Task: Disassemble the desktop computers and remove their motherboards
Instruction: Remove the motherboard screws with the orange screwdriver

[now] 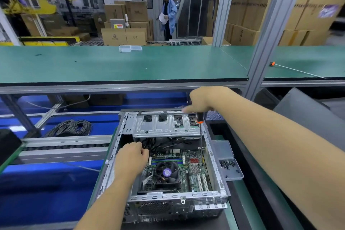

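Right hand (200, 101) gripped a screwdriver (200, 123) by its black-and-orange handle, fingers curled round the top, shaft dropping straight down inside the case's right wall. Tip was too thin and dark to trace; where it landed on the board could not be made out. Left hand (131, 157) sat low inside the open computer case (168, 199), fingers curled toward a bundle of black cables (158, 144) just ahead of its knuckles; whether it actually pinched one could not be told, as the fingertips were hidden behind the hand.

Motherboard (194, 172) lay flat on the case floor, directly right of the left hand and below the right. Its near-left part was covered by the left forearm; its far edge ran under the metal drive cage (164, 126), which sat beneath the right hand. Cooler fan (167, 172) stood just right of the left wrist.

Beyond the case's right wall, close under the right forearm, a clear tray (236, 176) held small dark screws (226, 164), with a clear lid (223, 148) beside it. Open room above the case; walls hemmed both hands on the sides. Cable coil (71, 127) lay well left of the left hand.
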`<state>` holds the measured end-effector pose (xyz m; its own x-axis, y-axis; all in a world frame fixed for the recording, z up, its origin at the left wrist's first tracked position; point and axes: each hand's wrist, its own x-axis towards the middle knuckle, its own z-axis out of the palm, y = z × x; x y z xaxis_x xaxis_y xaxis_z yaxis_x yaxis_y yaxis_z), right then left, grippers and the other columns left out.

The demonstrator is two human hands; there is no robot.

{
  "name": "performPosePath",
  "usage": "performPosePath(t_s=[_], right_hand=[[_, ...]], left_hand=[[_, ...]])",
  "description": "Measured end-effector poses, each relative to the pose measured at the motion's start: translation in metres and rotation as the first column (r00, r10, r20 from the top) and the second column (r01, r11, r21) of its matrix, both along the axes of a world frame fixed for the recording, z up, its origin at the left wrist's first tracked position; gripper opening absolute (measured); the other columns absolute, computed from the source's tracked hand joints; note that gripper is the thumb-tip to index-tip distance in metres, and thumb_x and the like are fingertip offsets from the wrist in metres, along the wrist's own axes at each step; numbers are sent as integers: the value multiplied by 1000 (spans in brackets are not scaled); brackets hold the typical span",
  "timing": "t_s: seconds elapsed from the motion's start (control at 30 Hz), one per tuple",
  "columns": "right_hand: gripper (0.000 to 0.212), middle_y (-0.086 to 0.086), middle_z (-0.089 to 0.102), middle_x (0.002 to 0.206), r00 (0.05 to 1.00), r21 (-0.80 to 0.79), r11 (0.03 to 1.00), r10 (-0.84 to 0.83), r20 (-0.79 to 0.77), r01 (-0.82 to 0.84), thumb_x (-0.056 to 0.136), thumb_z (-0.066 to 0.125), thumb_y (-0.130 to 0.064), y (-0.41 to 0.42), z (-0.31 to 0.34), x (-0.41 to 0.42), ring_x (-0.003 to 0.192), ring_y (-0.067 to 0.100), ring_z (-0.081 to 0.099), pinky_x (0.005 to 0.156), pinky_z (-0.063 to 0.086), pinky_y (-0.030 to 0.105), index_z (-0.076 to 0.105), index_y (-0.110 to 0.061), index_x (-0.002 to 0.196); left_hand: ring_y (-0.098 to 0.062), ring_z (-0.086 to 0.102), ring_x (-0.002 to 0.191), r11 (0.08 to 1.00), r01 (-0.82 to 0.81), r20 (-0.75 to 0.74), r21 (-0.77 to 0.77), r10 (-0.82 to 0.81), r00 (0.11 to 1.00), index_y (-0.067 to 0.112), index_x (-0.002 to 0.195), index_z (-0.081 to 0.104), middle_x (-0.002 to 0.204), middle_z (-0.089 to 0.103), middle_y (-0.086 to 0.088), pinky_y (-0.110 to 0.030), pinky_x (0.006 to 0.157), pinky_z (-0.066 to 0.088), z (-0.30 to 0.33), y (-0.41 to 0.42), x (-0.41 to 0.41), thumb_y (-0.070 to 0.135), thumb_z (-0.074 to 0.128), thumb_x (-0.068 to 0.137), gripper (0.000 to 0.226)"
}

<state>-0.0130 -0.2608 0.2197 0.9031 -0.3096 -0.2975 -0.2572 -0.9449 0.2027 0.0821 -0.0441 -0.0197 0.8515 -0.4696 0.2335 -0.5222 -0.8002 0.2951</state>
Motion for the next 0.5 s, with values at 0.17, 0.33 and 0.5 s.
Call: performPosePath(t_s=[0.17,0.33,0.5], right_hand=[[18,-3,52,91,1000,173,985,6,23,-10,95,60,-24,-3,-3,-1,69,15,52,57,48,30,52,-18,111],[38,-1,47,73,999,-28,999,-15,47,16,104,44,-40,-1,-6,2,56,14,44,53,38,29,47,-12,78],[23,-4,54,93,1000,201,979,16,-11,-14,95,64,-27,-2,-2,-2,75,19,61,60,57,34,54,-19,114]], left_hand=[[-14,35,50,1000,1,5,-20,-1,1000,17,55,34,51,37,4,-29,43,26,0,0,0,22,55,84,36],[-14,36,50,1000,9,2,-2,-9,1000,17,56,35,51,38,3,-29,43,26,-1,0,1,22,54,84,35],[-15,36,51,1000,8,7,-2,-8,1000,17,56,34,52,38,3,-30,45,27,0,0,1,23,53,86,35]])
